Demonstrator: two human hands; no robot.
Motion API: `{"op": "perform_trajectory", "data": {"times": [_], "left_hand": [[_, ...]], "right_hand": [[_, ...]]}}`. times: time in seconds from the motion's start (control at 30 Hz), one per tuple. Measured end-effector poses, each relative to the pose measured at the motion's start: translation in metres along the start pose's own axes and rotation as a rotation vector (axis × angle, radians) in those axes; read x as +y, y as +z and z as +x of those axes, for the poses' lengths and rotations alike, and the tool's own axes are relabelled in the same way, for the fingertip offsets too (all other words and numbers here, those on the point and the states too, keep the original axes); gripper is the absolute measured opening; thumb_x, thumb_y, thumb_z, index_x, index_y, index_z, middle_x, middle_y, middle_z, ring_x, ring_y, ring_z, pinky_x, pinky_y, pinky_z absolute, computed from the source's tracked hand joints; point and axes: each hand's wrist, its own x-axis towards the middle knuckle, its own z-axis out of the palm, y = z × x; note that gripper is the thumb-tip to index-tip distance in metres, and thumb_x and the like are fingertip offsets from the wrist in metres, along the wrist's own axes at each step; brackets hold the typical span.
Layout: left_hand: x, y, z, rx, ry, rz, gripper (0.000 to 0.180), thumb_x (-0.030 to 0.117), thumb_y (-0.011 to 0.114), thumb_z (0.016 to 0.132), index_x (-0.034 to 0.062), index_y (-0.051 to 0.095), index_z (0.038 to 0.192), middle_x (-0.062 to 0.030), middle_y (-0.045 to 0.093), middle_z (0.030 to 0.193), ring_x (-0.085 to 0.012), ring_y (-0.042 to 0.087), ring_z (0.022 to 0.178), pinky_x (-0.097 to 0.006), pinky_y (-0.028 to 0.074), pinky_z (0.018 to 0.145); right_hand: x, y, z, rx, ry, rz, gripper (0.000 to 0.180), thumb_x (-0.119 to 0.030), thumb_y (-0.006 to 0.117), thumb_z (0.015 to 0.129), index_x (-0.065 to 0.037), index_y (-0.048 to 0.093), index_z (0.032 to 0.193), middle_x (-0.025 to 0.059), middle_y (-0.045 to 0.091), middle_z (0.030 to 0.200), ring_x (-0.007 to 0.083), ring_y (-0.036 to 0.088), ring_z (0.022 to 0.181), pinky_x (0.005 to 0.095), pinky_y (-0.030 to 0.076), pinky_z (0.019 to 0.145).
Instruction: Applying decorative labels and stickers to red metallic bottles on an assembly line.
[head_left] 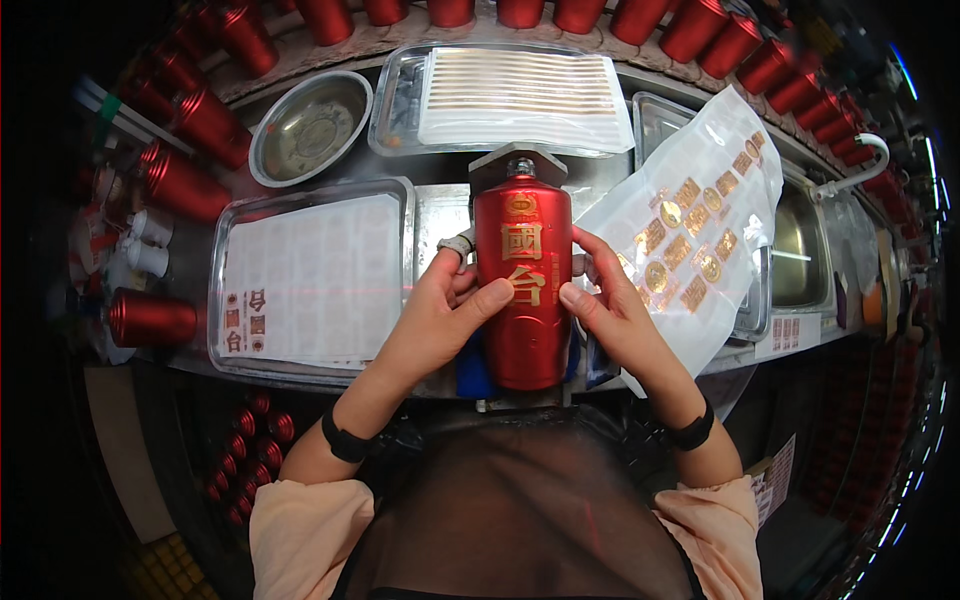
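A red metallic bottle [522, 290] lies in a holder at the centre, its neck pointing away from me, with gold label pieces on its body. My left hand [440, 315] grips its left side, the thumb pressing on the lower gold label piece. My right hand [610, 300] holds the right side, its thumb also at that label's edge. Both wrists carry black bands.
A clear tray [310, 275] with a white sticker sheet lies to the left. A sheet of gold stickers [690, 230] drapes over a tray on the right. A round metal bowl [310, 128] and a tray with striped sheets [520, 95] sit behind. Red bottles [180, 180] ring the bench.
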Motion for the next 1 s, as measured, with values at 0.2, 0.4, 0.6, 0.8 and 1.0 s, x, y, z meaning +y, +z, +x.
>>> {"op": "perform_trajectory", "data": {"times": [0.2,0.4,0.6,0.8,1.0], "left_hand": [[0.0,0.0,0.0,0.003,-0.031,0.023,0.062,0.024,0.07,0.093,-0.0008,0.036,0.139,-0.0173,0.056,0.129,-0.0209,0.055,0.123,-0.033,0.046,0.103],[-0.002,0.0,0.0,0.01,-0.014,0.017,0.063,0.023,0.071,0.093,-0.0005,0.036,0.139,-0.0173,0.056,0.13,-0.0218,0.055,0.123,-0.034,0.046,0.103],[0.003,0.003,0.001,0.011,-0.006,-0.028,0.061,0.021,0.07,0.094,-0.0005,0.035,0.14,-0.0178,0.057,0.129,-0.0206,0.056,0.121,-0.033,0.048,0.101],[0.0,0.006,0.002,0.024,0.01,-0.04,0.059,0.021,0.069,0.094,-0.0014,0.036,0.138,-0.0179,0.057,0.129,-0.0192,0.057,0.12,-0.031,0.049,0.099],[-0.003,0.0,-0.001,0.007,0.024,0.033,0.068,0.03,0.073,0.091,-0.0023,0.036,0.136,-0.0221,0.053,0.134,-0.0277,0.052,0.128,-0.039,0.042,0.107]], "right_hand": [[-0.003,0.003,-0.001,0.01,0.047,-0.028,0.069,-0.012,0.064,0.095,-0.002,0.025,0.152,0.0126,0.052,0.118,0.0126,0.063,0.095,0.0225,0.054,0.073],[-0.004,0.01,-0.002,0.052,0.005,-0.013,0.071,-0.013,0.066,0.094,-0.001,0.025,0.151,0.0139,0.053,0.119,0.0135,0.066,0.088,0.0217,0.054,0.067],[-0.011,0.009,0.014,0.128,0.029,-0.089,0.058,-0.016,0.068,0.093,0.0,0.037,0.139,0.0119,0.056,0.113,0.0124,0.066,0.082,0.0214,0.053,0.064],[-0.01,0.013,0.017,0.167,0.026,-0.062,0.048,-0.016,0.068,0.094,0.0,0.041,0.13,0.0098,0.056,0.108,0.0122,0.067,0.079,0.0211,0.053,0.063],[-0.013,-0.005,0.02,0.223,0.177,-0.089,0.035,-0.029,0.065,0.094,-0.003,0.062,0.117,0.0037,0.063,0.088,0.0058,0.053,0.07,0.0202,0.043,0.065]]}}
